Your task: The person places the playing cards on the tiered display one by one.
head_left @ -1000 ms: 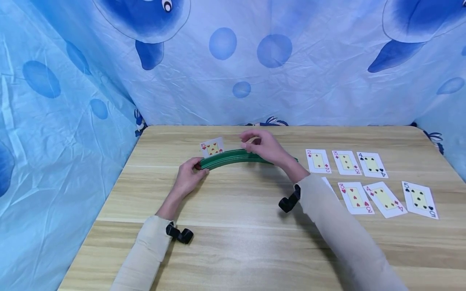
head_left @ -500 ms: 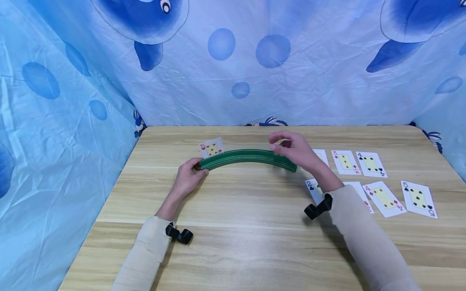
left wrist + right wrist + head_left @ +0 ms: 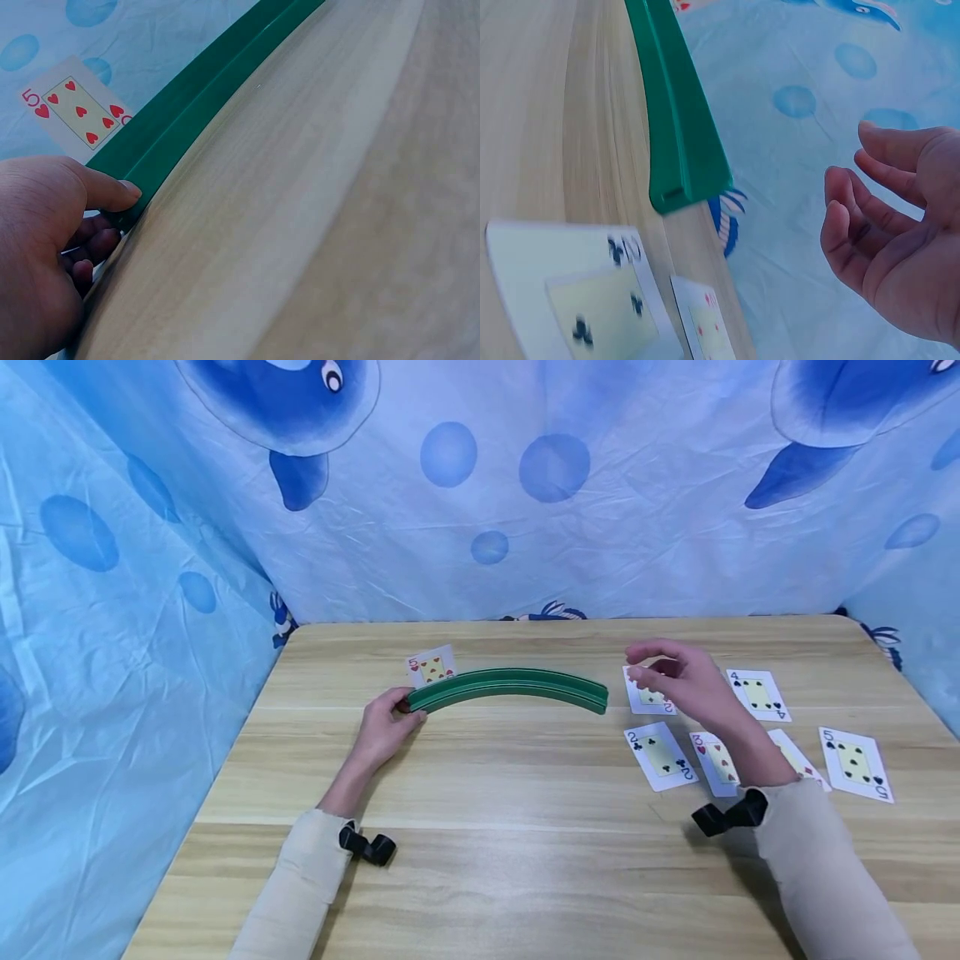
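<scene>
From the head, I see the left hand [image 3: 381, 727] pinch the left end of a curved green holder [image 3: 517, 681] on the table [image 3: 487, 868], maybe so it won't slip. The right hand [image 3: 693, 689] hangs over the two of diamonds [image 3: 645, 702], fingers loosely bent, holding nothing. There's lots of room in front, but the table's back edge is near

From the left wrist, the thumb presses the green face. The five of hearts [image 3: 79, 112] pokes up behind, perhaps propped to show its face

From the right wrist, the holder's other end is free, near the two of clubs [image 3: 585, 292]
</scene>
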A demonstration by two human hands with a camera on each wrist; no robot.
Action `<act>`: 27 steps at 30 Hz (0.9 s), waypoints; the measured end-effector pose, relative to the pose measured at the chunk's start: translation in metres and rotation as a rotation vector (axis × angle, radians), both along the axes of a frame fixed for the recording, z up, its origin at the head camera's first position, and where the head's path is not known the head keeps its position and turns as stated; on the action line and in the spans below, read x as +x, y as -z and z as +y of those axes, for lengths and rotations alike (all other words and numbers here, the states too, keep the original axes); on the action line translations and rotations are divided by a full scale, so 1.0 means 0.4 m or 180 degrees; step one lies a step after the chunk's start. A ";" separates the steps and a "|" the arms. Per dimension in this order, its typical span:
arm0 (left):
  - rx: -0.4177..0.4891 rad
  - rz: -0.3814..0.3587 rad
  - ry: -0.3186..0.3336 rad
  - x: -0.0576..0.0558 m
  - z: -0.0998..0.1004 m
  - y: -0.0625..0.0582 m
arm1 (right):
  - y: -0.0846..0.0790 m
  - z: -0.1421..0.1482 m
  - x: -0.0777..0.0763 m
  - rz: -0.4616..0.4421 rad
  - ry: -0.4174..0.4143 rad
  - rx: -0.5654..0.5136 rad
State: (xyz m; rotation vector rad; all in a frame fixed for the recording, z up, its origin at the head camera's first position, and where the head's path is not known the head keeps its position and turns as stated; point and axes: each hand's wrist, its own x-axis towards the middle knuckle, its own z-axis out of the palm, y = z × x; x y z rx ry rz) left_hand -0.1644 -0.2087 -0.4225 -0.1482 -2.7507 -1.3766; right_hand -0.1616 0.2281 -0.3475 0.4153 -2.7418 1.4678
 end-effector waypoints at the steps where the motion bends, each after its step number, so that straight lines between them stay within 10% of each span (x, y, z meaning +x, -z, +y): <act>1: 0.0003 -0.0002 0.0000 0.000 -0.001 0.000 | 0.000 0.009 0.005 0.0023 0.0003 0.0020; 27: -0.0015 0.0009 0.0007 -0.002 0.000 0.002 | 0.029 0.271 0.112 0.0207 0.0699 0.0090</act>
